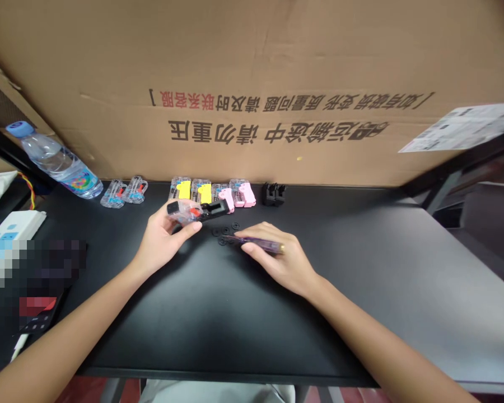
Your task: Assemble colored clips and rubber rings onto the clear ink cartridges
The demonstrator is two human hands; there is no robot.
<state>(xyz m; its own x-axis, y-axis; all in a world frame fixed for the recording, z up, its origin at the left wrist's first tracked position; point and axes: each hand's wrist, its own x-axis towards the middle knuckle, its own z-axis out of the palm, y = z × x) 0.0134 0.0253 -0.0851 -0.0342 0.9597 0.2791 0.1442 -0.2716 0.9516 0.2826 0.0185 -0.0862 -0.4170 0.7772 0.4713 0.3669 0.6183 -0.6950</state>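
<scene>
My left hand (164,236) is closed round a small clear plastic toy piece (185,211) with a black part, held just above the black table (361,268). My right hand (283,258) rests on the table and grips a thin purple pen-like tool (256,242), its tip pointing left toward several small black round washers (227,230). A black piece (215,210) lies just right of the left hand's toy.
A row of clear toy pieces with yellow (193,190) and pink (239,194) parts stands at the back, with two clear ones (124,192) farther left and small black blocks (274,193) to the right. A water bottle (56,161), a power strip (4,238) and a cardboard wall (252,84) surround them.
</scene>
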